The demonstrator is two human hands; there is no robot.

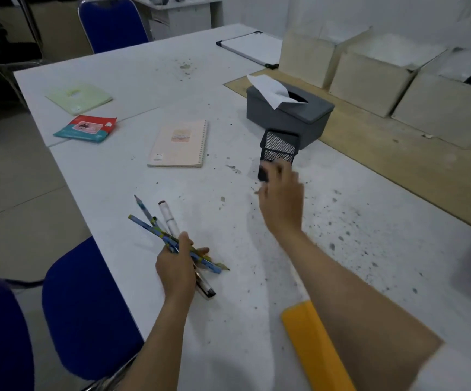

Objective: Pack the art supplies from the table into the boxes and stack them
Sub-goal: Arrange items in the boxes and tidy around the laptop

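A loose bundle of blue patterned pencils and white marker pens point(169, 235) is gripped in the left hand point(176, 268), whose fingers are clenched around the middle of the bundle, above the near-left part of the stained white table point(133, 66). The bundle's long axis is angled from near-right to far-left: a sharpened pencil tip and a brown-capped marker end are pointed away towards the far left, while a black-tipped marker end and another pencil point are directed back towards the person's right.

A black wire-mesh pen holder point(278, 152) is grasped at its lower end by the right hand point(282, 198), the fingers being closed on it. The holder is tilted, with its long axis running away from the person and its open mouth turned up and towards the camera. It is seen just in front of a grey tissue box point(290, 114), though whether the two touch cannot be told.

Further left on the table a pink spiral-bound notebook point(179, 143), a red and teal packet point(86, 128) and a pale green booklet point(78, 97) are laid flat. Three beige boxes point(369, 83) are ranged along the far right.
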